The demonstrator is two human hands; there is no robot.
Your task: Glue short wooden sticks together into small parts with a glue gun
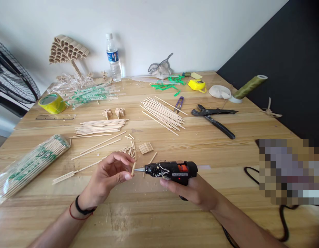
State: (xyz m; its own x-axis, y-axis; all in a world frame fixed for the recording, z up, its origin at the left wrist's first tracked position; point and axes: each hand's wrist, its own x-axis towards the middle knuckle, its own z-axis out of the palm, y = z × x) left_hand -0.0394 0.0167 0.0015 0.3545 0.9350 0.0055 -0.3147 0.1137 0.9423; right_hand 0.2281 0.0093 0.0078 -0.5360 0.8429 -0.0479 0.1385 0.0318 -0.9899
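Observation:
My left hand (110,174) pinches a short cut piece of wooden stick (133,168) upright between thumb and fingers. Wrapped around a black hot glue gun (159,169) is my right hand (192,193); its metal nozzle points left and meets the stick piece, or comes very close to it. Just beyond lie loose short stick pieces (130,152) and a small flat block of joined pieces (146,148). Longer sticks (99,127) lie in a pile at the left, and another pile of sticks (163,113) is near the middle.
Pliers (213,119), purple snips (179,103) and a yellow tape measure (197,85) lie at the right. A bagged stick bundle (35,165), a tape roll (52,103) and a ruler (56,117) are at the left. A water bottle (113,62) and a stick-built tree shape (68,51) stand behind.

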